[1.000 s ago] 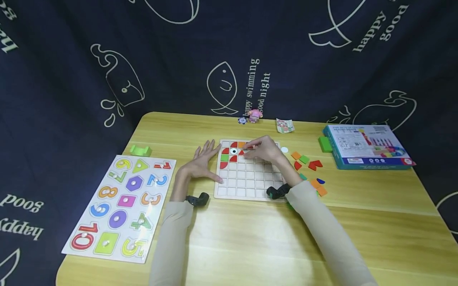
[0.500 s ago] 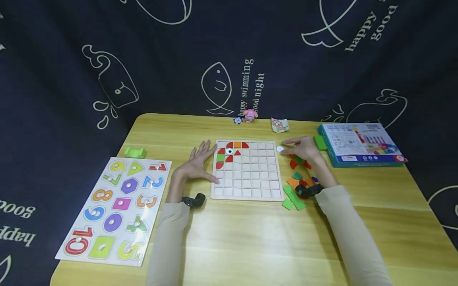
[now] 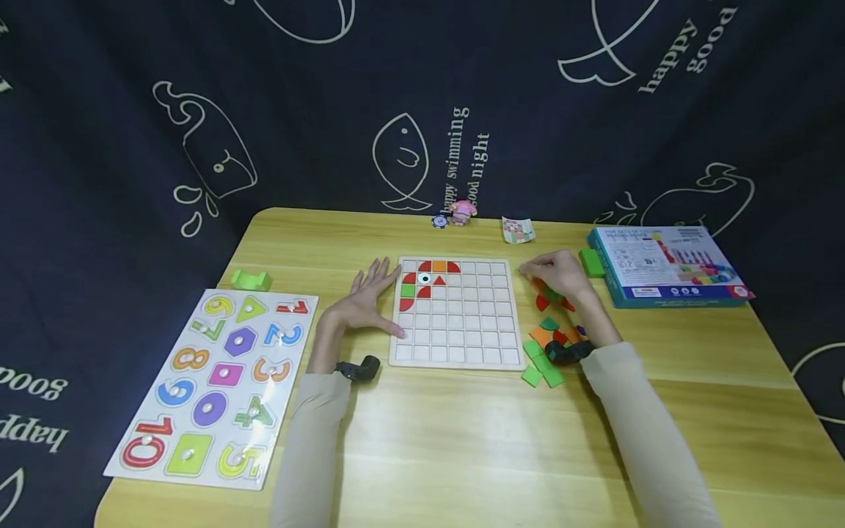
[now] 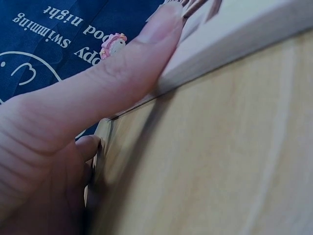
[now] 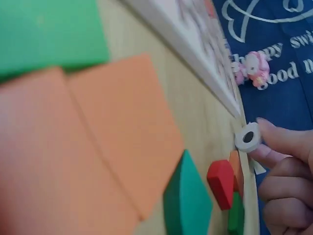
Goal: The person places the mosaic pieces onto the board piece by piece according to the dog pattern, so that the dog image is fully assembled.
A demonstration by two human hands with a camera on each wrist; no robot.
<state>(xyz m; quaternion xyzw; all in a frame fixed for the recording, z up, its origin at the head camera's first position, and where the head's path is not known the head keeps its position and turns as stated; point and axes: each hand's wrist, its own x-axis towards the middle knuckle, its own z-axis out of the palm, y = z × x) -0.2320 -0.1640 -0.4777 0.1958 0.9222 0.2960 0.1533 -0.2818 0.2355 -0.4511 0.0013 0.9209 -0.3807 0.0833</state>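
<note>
My left hand is spread along the left side of the wooden grid board. In the left wrist view its thumb lies over the board's edge. My right hand is just off the board's right side, pinching a small white disc with a black dot between thumb and finger. Red, green and orange pieces, with a matching dotted disc, fill cells in the board's upper left. Below the right hand lie loose pieces, among them green squares and a teal piece.
A number puzzle board lies at the left, with a green block behind it. A blue box and another green block stand at the right. A pink figurine and a picture card sit at the back.
My right hand has left the board's top row, where a red quarter piece now shows, and moved right. It has pinched the white disc that lay beside the board. The left hand stays put.
</note>
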